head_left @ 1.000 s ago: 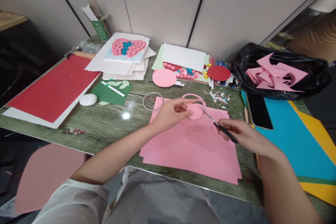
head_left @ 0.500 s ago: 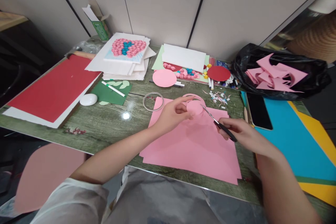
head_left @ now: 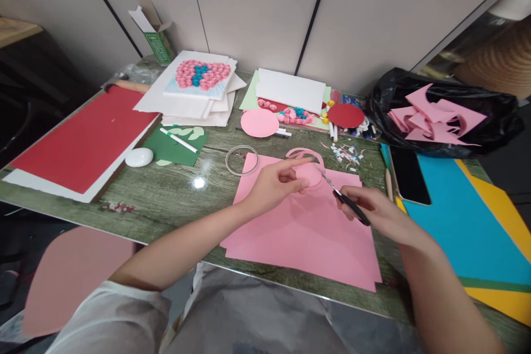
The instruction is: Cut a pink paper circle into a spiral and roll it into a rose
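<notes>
Between the fingers and thumb of my left hand (head_left: 274, 185) is a small round piece of pink paper (head_left: 310, 176), held over a stack of pink sheets (head_left: 298, 232). A thin curved strip of pink paper (head_left: 305, 152) curls off behind it. Black-handled scissors (head_left: 350, 207) are gripped in my right hand (head_left: 373, 210), their blades at the right edge of the round piece. Just left of the sheets lies a narrow ring (head_left: 241, 160), partly over their corner.
A pink disc (head_left: 260, 123) and a red disc (head_left: 345, 115) lie farther back. Pink offcuts (head_left: 435, 116) fill a black plastic bag (head_left: 381, 94) at right, near a phone (head_left: 410, 175) on blue paper (head_left: 468, 221). Red sheets (head_left: 87, 138) and a white oval object (head_left: 139, 157) are at left.
The scissors and my right hand have shifted slightly left. The round pink piece has turned a little, and the cut strip stands farther out from it behind my left fingers.
</notes>
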`<state>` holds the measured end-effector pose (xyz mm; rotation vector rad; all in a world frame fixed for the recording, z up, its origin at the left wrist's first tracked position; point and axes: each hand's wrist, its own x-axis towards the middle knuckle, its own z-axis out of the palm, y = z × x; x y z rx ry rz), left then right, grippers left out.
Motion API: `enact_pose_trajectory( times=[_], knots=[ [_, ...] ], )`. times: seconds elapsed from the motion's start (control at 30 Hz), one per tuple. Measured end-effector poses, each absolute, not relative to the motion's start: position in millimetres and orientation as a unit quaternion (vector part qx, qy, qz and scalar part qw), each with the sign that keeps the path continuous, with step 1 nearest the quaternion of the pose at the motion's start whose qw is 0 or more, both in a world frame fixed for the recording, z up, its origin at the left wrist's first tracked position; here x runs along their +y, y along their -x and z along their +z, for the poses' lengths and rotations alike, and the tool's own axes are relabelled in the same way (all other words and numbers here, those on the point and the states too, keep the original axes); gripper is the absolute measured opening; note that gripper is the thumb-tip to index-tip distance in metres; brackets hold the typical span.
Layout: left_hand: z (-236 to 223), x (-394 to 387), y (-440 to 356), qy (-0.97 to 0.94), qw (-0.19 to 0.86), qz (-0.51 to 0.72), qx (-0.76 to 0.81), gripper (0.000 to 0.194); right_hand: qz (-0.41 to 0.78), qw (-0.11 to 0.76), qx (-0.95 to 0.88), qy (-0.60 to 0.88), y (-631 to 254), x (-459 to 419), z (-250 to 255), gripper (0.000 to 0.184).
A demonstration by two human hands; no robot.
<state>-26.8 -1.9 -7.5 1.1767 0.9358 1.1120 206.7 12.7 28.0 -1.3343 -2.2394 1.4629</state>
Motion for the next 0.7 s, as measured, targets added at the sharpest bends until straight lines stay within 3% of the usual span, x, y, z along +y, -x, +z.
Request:
enact_pose_trajectory(
  times=[0.7],
  knots=[
    [-1,7,37,-0.553,0.611,0.429,0.370,0.046,0.477,0.056,-0.763,0.433,-211,15,32,0.026]
  ],
)
